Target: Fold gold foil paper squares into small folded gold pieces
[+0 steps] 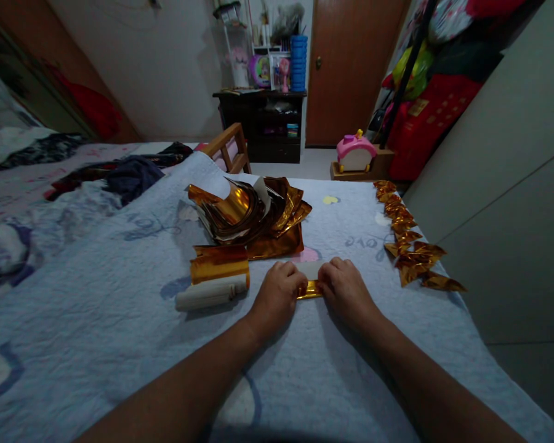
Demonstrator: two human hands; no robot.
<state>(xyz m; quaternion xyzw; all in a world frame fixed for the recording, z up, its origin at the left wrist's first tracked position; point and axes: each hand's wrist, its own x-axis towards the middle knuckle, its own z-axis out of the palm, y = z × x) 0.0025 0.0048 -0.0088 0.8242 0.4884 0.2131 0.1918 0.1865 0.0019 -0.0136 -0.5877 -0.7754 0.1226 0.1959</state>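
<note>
A sheet of gold foil paper lies on the blue bedspread, its near edge folded or rolled over into a shiny gold strip and its pale back showing beyond. My left hand grips the strip's left end with curled fingers. At the right end, my right hand pinches it the same way. Left of my hands rest a partly curled gold sheet and a pale roll. Just behind them sits a loose, curling stack of gold foil sheets.
Several folded gold foil pieces line the right edge of the bedspread. Dark clothes lie at the left. Beyond the bed stand a wooden chair, a dark cabinet and a pink toy.
</note>
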